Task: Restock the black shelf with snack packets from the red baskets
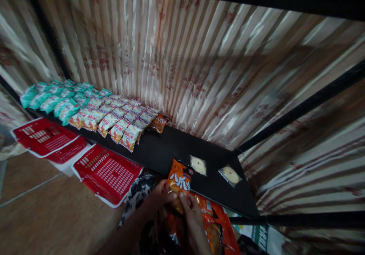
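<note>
Between my two hands is an orange snack bag point(180, 177) with large white characters, held upright over the front edge of the black shelf point(171, 144). My left hand point(162, 192) grips its lower left side, and my right hand point(191, 208) pinches its bottom right, thumb on the front. Below them, a larger orange package point(212, 224) is partly hidden by my right hand. A similar orange bag point(160, 122) lies at the back of the shelf, beside rows of white-and-orange snack bags point(114, 120). Two clear packets with round pale contents, one nearer point(199, 165) and one farther right point(230, 175), lie on the shelf.
Teal snack bags point(57, 97) fill the shelf's far left end. Two red plastic baskets, one left point(47, 137) and one closer point(107, 171), stand below the front edge. A black diagonal bar point(302, 108) crosses on the right, before striped, wrinkled sheeting point(182, 57).
</note>
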`<state>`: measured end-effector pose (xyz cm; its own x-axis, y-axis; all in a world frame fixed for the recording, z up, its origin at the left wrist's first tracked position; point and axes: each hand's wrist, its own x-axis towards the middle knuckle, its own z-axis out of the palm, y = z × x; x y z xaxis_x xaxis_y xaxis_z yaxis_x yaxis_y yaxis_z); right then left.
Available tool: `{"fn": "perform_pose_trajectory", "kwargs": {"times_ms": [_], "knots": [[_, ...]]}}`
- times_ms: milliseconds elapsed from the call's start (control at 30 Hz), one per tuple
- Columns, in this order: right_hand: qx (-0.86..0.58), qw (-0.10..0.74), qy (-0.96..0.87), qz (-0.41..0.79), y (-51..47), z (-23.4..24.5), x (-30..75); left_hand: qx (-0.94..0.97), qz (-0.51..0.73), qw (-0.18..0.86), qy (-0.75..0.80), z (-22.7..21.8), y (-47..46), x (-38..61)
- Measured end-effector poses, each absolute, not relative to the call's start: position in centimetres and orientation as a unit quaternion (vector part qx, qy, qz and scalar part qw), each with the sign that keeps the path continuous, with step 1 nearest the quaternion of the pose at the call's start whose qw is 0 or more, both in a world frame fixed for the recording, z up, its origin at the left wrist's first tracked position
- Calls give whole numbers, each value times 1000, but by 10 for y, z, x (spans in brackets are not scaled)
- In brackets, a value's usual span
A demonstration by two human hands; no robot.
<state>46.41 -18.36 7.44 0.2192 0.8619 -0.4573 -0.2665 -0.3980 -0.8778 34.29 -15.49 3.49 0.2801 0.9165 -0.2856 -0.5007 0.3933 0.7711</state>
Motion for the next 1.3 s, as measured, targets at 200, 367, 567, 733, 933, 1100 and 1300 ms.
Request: {"fn": "perform_pose_trajectory", "kwargs": {"times_ms": [200, 367, 567, 733, 933, 1100, 1300], "knots": [[-603, 498, -245, 573, -179, 80, 462, 285, 481, 736, 382, 45, -152, 338], [-609, 494, -202, 587, -174, 86, 463, 289, 469, 748, 370, 50, -149, 331], [-583, 470, -185, 636, -160, 98, 459, 304, 454, 749, 376, 59, -144, 320], [-569, 469, -208, 643, -152, 101, 455, 319, 446, 749, 373, 69, -145, 310], [-554, 474, -220, 648, -145, 96, 450, 326, 456, 741, 371, 72, -143, 308], [-547, 478, -236, 645, -136, 92, 449, 300, 478, 725, 395, 74, -136, 309], [-543, 490, -240, 639, -122, 84, 447, 243, 527, 672, 461, 63, -126, 312]]}}
